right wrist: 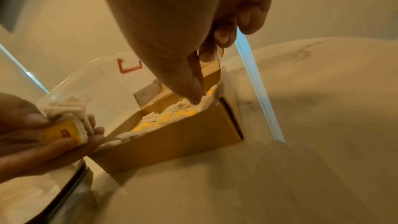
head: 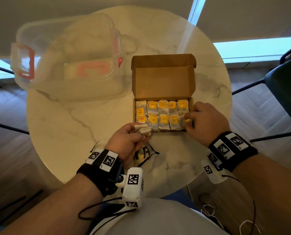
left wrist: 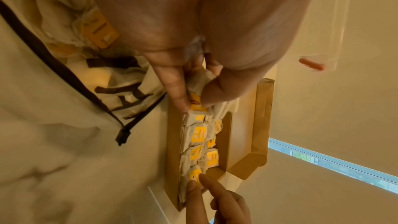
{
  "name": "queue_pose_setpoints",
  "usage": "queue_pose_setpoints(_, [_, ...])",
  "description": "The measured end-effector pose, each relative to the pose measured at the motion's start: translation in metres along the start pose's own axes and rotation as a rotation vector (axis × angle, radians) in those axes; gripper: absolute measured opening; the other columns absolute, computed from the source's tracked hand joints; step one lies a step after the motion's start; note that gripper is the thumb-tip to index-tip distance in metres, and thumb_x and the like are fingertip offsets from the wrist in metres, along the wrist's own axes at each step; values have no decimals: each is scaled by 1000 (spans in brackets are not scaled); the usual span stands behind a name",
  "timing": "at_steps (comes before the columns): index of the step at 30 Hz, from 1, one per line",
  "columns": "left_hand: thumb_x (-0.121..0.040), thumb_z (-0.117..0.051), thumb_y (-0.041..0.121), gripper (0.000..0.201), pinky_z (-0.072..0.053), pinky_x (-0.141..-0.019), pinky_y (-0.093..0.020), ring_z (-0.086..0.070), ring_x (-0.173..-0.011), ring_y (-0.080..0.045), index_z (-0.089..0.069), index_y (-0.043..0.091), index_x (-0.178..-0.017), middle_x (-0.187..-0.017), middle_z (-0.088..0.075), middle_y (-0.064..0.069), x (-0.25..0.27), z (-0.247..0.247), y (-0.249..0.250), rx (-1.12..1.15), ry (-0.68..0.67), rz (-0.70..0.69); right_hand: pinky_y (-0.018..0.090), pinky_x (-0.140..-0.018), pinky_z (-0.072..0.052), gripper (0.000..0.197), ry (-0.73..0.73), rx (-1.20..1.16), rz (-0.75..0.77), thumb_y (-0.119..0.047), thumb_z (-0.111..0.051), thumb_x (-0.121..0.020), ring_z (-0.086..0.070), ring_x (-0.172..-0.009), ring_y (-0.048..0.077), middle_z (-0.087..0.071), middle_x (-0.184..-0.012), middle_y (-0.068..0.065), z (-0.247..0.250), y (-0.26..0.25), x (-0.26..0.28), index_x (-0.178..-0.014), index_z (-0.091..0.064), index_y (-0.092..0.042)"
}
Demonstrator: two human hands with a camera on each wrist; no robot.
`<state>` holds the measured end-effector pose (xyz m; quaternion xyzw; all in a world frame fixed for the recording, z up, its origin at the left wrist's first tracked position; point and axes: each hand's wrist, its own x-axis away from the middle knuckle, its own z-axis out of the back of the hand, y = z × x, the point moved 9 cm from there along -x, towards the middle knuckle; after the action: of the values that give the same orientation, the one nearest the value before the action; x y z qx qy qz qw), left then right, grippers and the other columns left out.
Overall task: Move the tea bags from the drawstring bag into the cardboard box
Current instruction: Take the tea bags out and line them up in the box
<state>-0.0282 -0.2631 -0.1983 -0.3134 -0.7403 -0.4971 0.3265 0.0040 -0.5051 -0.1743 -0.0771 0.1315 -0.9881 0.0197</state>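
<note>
So the cardboard box (head: 163,92) sat open on the round marble table (head: 76,119), a bit toward the table's right side, with its lid flap standing up at the far end. Inside it, tea bags (head: 161,114) with yellow tags were laid out in two neat rows, pretty much covering the bottom. The left hand (head: 126,141) was just off the box's near-left corner, fingers and thumb curled around a small bunch of loose tea bags (head: 142,129), one yellow tag poking out underneath. The right hand (head: 204,122) was at the box's near-right corner, fingertips pinching the last tea bag (head: 186,120) in the front row, right down in the box. The drawstring bag (head: 146,155) lay flat at the near edge of the table, partly under the left wrist, with more tea bags visible in its open mouth in the left wrist view. A clear plastic container (head: 68,55) with orange clips sat at the far-left part of the table.
</note>
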Motion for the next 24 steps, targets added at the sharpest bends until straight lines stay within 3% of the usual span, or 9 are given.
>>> queue_pose_setpoints(3, [-88,-43,-25,44,-59,-87,-32,-65,-109,-35,-57,-3,-123,-125,-63,-30,-1,1,-1,11,5,0,41,-64,-53,15,-65,65,-6,-30,-69,-82,-55,-84,31,-58,-90,4,0,-3,-5,-86,-80,-20])
queue_pose_setpoints(10, [-88,-46,-23,42,-58,-90,-33,-70,-102,-30,-59,0,-121,-119,-68,-26,-4,3,-5,8,19,8,38,-66,-47,22,-182,264,-19,-32,-69,-82,-55,-94,31,-57,-103,7,-9,-2,-16,-97,-74,-17])
queue_pose_setpoints(15, [-89,-45,-23,44,-58,-89,-32,-67,-107,-32,-57,-3,-126,-122,-67,-26,-4,3,-4,11,22,4,41,-67,-54,29,-103,112,36,-34,-76,-77,-58,-89,32,-61,-101,6,-1,0,-15,-101,-78,-18])
queue_pose_setpoints(20, [-88,-44,-23,43,-58,-89,-34,-66,-115,-37,-57,-2,-123,-125,-65,-28,-5,4,-4,29,27,11,42,-78,-52,40,-140,-49,38,-42,-79,-79,-56,-92,28,-59,-97,3,-14,15,-12,-115,-76,-23])
queue_pose_setpoints(24, [-89,-44,-21,43,-60,-89,-34,-64,-119,-38,-55,-4,-127,-126,-65,-27,-3,0,-5,66,2,27,42,-72,-52,34,-36,-64,56,-38,-78,-79,-55,-88,28,-56,-94,3,-7,16,-8,-110,-74,-23])
